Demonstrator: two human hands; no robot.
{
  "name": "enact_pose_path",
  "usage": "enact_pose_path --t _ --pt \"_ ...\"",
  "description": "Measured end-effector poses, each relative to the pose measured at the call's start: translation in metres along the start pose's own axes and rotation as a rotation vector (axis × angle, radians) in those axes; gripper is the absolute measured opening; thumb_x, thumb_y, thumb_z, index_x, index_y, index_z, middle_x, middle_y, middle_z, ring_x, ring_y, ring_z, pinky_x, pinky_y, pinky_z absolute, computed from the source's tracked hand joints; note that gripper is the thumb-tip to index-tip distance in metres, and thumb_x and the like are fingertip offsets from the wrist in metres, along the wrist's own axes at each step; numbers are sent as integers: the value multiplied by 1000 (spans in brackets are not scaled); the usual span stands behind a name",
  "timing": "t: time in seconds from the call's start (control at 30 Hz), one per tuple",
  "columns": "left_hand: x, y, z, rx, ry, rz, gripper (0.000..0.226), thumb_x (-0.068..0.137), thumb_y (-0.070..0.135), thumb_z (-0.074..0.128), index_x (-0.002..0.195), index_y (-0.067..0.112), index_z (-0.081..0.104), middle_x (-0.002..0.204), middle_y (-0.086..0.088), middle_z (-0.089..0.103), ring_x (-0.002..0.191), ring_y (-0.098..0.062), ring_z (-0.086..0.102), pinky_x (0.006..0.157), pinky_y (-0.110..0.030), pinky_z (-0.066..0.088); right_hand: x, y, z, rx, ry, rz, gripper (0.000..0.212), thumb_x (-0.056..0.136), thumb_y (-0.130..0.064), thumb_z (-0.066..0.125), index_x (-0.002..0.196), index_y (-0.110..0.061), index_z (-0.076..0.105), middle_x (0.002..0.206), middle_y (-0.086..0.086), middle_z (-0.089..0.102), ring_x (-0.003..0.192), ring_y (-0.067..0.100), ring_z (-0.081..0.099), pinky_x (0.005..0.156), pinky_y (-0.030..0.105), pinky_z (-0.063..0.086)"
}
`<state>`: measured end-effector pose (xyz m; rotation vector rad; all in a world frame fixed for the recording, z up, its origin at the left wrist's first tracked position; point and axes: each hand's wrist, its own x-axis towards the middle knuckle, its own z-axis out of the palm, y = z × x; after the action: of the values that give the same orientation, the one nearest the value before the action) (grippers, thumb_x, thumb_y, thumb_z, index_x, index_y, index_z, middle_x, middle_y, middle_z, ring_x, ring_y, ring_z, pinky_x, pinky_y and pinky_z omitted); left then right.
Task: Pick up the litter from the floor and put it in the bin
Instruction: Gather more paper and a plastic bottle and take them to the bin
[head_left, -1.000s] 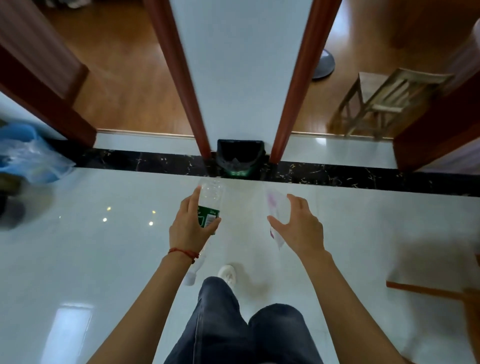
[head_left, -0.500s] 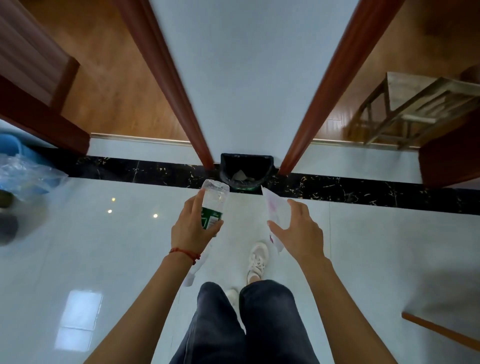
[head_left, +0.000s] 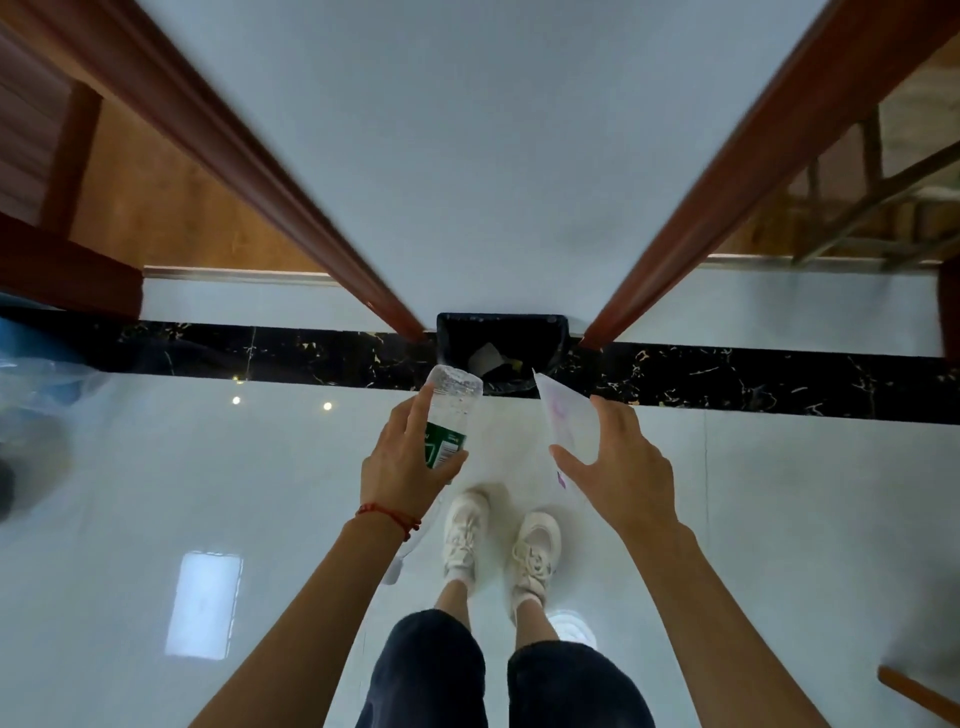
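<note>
A black bin (head_left: 551, 332) stands against the white wall between two red-brown door frames, with scraps of litter inside it. My left hand (head_left: 402, 467) grips a clear plastic bottle (head_left: 451, 402) with a green label, its base pointing toward the bin's near rim. My right hand (head_left: 626, 467) holds a flat white wrapper (head_left: 569, 421) with pink print, thumb below it and fingers behind it. Both hands hover above the pale tiled floor just short of the bin.
My two feet in white shoes (head_left: 501, 540) stand right behind the hands. A black marble strip (head_left: 753, 382) crosses the floor at the bin. A crumpled clear plastic bag (head_left: 39, 382) lies at far left. Wooden furniture (head_left: 878, 202) stands beyond the right door frame.
I have stepped closer to the bin, which now looks larger and sits just ahead of both hands. Both feet have come together below my hands. The grips on bottle and wrapper are unchanged.
</note>
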<state>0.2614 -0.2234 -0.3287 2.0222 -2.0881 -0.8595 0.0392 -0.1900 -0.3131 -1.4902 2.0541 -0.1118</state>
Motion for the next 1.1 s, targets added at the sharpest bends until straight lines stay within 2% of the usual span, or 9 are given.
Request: enact_pose_path --t 0.1,0.23,0.37,0.47,0.6,0.77,0.87,1.0,1.1 --pt "34 -19 36 30 -62 23 87 74 33 73 143 24 20 131 -10 47 103 -27 55 70 -40 53 27 15 30 -8 4 29 71 78 -53 59 133 -15 35 137 6 43 102 27 60 75 34 49" --pt "90 -42 82 54 -101 58 83 75 34 72 142 22 24 130 -8 46 100 -25 55 68 -34 51 56 35 65 -14 33 82 70 77 -53 62 131 -15 39 133 5 48 100 26 61 73 34 50" --pt "148 -66 130 108 -168 101 84 75 33 71 142 23 22 131 -8 44 105 -26 52 70 -38 52 82 49 94 -36 11 101 70 76 -53 62 131 -16 39 132 4 48 98 26 61 73 36 50" --pt "189 -83 162 240 -261 175 83 77 35 69 143 25 19 137 -6 39 111 -27 47 73 -44 53 103 57 114 -64 -17 80 71 77 -53 62 131 -15 38 134 3 46 98 27 61 71 35 50" --pt "234 -100 192 406 -354 297 82 79 33 66 144 26 16 142 -7 34 113 -31 46 73 -42 52 131 65 134 -89 -21 61 69 77 -53 61 131 -17 36 135 2 44 98 28 61 69 34 47" --pt "272 -106 216 410 -342 347 84 79 29 68 144 28 15 145 -6 31 117 -32 43 77 -42 50 160 62 150 -71 34 34 67 75 -51 64 127 -16 40 130 4 48 95 28 62 66 33 46" --pt "285 -104 228 414 -347 371 83 81 28 66 145 28 12 149 -6 26 120 -33 39 86 -44 46 170 58 158 -52 70 17 66 74 -49 68 124 -14 44 127 6 51 94 28 62 65 32 46" --pt "291 -106 240 435 -321 375 78 84 31 61 145 28 12 150 -6 24 129 -30 31 100 -45 32 179 53 168 -45 82 24 67 74 -51 66 126 -16 41 129 4 49 98 28 60 71 34 47" --pt "285 -109 236 351 -188 374 72 85 36 59 144 22 20 148 -9 29 134 -28 25 107 -43 21 183 53 174 -44 90 26 67 75 -50 66 127 -17 40 130 3 49 99 28 60 70 34 45"
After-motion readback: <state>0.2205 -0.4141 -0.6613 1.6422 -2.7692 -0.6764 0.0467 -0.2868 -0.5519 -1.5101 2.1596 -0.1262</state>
